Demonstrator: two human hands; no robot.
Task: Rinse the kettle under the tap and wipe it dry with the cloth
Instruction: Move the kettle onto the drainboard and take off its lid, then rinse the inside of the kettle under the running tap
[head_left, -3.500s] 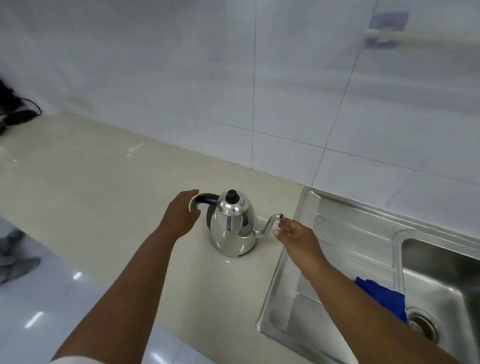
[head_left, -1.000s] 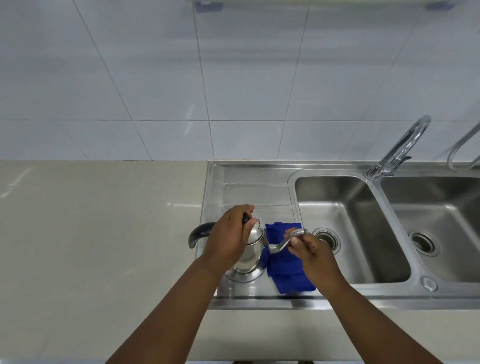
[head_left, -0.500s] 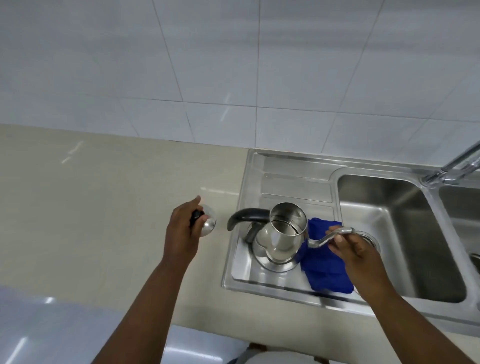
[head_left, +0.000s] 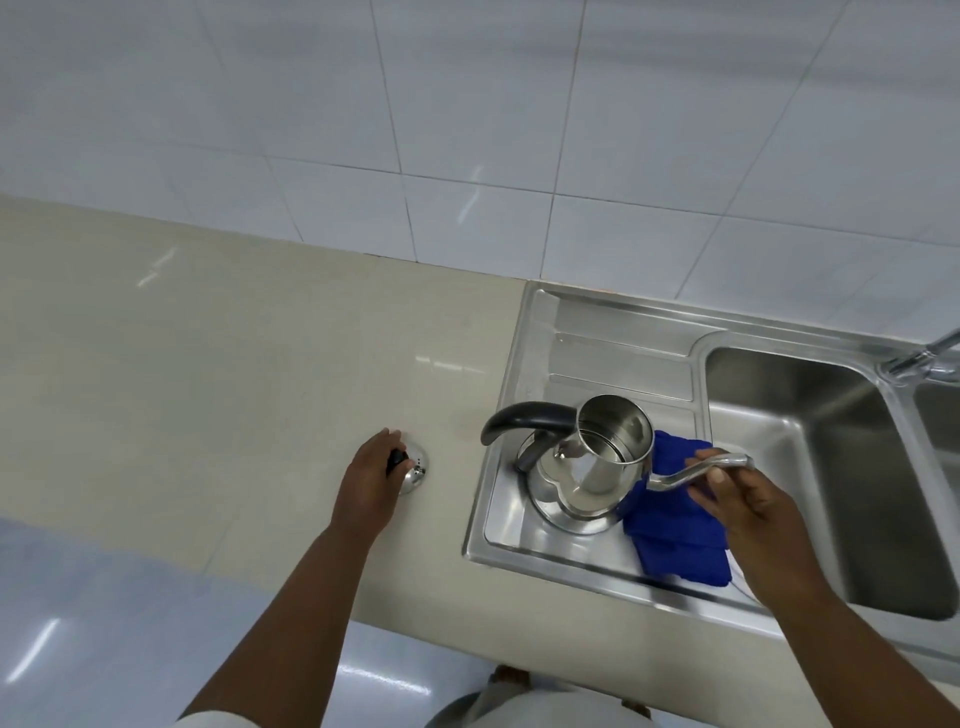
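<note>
I am in a kitchen: white wall tiles (head_left: 467, 130), a beige countertop (head_left: 208, 364), and a steel sink (head_left: 597, 332) with drainboard and tap (head_left: 922, 358) are before me

Lidless steel kettle (head_left: 587, 478) upright on drainboard, touching blue cloth (head_left: 675, 530)

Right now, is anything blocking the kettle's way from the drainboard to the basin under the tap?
Nothing visible does. The open kettle stands on the drainboard, partly on the blue cloth; the basin beside it looks bare.
</note>
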